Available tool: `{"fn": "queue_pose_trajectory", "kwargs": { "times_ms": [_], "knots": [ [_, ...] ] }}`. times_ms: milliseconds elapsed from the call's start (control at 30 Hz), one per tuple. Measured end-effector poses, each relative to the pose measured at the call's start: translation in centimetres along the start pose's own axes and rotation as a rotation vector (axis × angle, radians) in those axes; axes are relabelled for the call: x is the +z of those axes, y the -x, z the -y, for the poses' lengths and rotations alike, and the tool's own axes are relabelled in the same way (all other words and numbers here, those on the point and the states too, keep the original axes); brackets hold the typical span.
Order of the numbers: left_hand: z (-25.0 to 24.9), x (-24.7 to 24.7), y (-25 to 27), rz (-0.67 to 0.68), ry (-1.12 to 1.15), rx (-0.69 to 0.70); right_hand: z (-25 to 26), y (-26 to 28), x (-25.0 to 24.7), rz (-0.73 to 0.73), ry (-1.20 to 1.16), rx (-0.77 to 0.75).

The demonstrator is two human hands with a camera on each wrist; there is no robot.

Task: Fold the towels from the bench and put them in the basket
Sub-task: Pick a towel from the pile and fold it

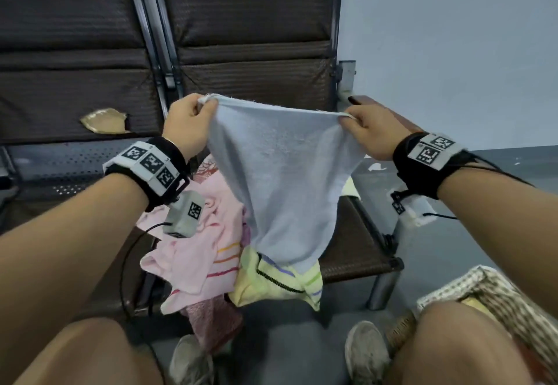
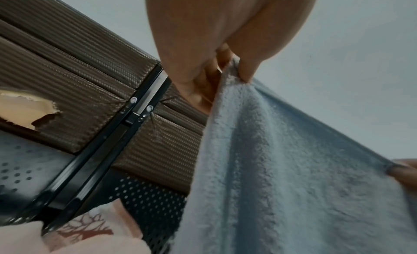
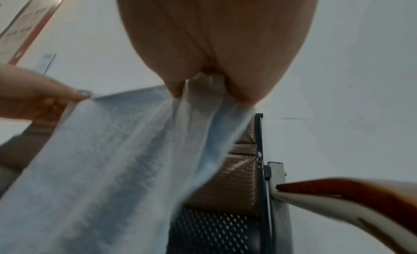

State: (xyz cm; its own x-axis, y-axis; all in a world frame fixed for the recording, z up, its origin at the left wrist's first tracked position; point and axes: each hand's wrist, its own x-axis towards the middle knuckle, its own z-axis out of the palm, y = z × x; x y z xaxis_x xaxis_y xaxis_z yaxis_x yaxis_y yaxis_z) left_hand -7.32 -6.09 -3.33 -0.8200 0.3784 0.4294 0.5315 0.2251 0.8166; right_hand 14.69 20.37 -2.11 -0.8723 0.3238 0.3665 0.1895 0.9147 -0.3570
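A light blue towel (image 1: 280,179) hangs stretched in the air over the bench seat. My left hand (image 1: 193,123) pinches its upper left corner, and my right hand (image 1: 363,126) pinches the upper right corner. Up close, the left wrist view shows the blue towel (image 2: 293,168) gripped by my left hand (image 2: 228,67); in the right wrist view my right hand (image 3: 203,83) bunches the towel (image 3: 112,159). Below on the bench (image 1: 356,248) lie a pink striped towel (image 1: 196,251) and a yellow striped towel (image 1: 271,282). The basket (image 1: 495,300) sits at the lower right by my knee.
The brown padded bench backrest (image 1: 247,31) stands behind, with a torn patch (image 1: 104,120) on the left seat back. A wooden armrest (image 3: 361,192) sticks out at the right. A darker pink cloth (image 1: 211,321) hangs off the seat front. My shoes (image 1: 367,351) rest on the grey floor.
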Motion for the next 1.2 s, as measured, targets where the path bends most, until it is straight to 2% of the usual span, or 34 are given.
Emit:
{"fn": "queue_pose_trajectory", "kwargs": {
  "times_ms": [100,267,367,500,667,767,900,967,1033,1067,1133,1200],
  "knots": [
    [-1.8,-0.6,-0.9,-0.043,0.016,0.018,0.4,-0.8,-1.9,0.039,0.009,0.059],
    [-2.8,-2.0,-1.3,0.015,0.003,0.048,2.1,-1.6,-3.8,0.020,0.013,0.126],
    [-2.7,-2.3,-1.6,0.006,0.015,0.032,2.6,-1.9,-4.2,-0.024,-0.026,0.161],
    [-2.5,-1.4,-1.8,-0.059,0.096,-0.086,3.0,-2.4,-3.7,0.054,-0.171,0.186],
    [-4.5,1.3,-1.2,-0.138,0.421,-0.280,3.6,-3.2,-2.2,-0.023,-0.373,0.378],
    [-6.3,3.5,0.3,-0.009,0.541,-0.271,4.7,-3.7,-1.3,-0.006,-0.536,0.456],
    [-8.9,5.8,4.0,0.261,0.561,-0.133,7.1,-3.7,-0.4,0.026,-0.788,0.518],
    [-9.5,6.3,5.4,0.378,0.514,-0.057,8.0,-3.4,-0.4,0.125,-0.986,0.533],
    [-9.6,6.5,6.2,0.464,0.407,0.013,8.4,-2.8,-0.3,0.223,-1.044,0.481],
    [-9.5,6.5,6.3,0.494,0.376,0.014,8.4,-2.5,-0.2,0.221,-0.989,0.448],
    [-9.2,6.2,6.2,0.485,0.383,-0.074,8.1,-1.9,0.0,0.179,-0.839,0.398],
    [-8.5,6.1,5.5,0.356,0.388,-0.152,7.4,-1.7,0.2,0.214,-0.776,0.360]
  ]
}}
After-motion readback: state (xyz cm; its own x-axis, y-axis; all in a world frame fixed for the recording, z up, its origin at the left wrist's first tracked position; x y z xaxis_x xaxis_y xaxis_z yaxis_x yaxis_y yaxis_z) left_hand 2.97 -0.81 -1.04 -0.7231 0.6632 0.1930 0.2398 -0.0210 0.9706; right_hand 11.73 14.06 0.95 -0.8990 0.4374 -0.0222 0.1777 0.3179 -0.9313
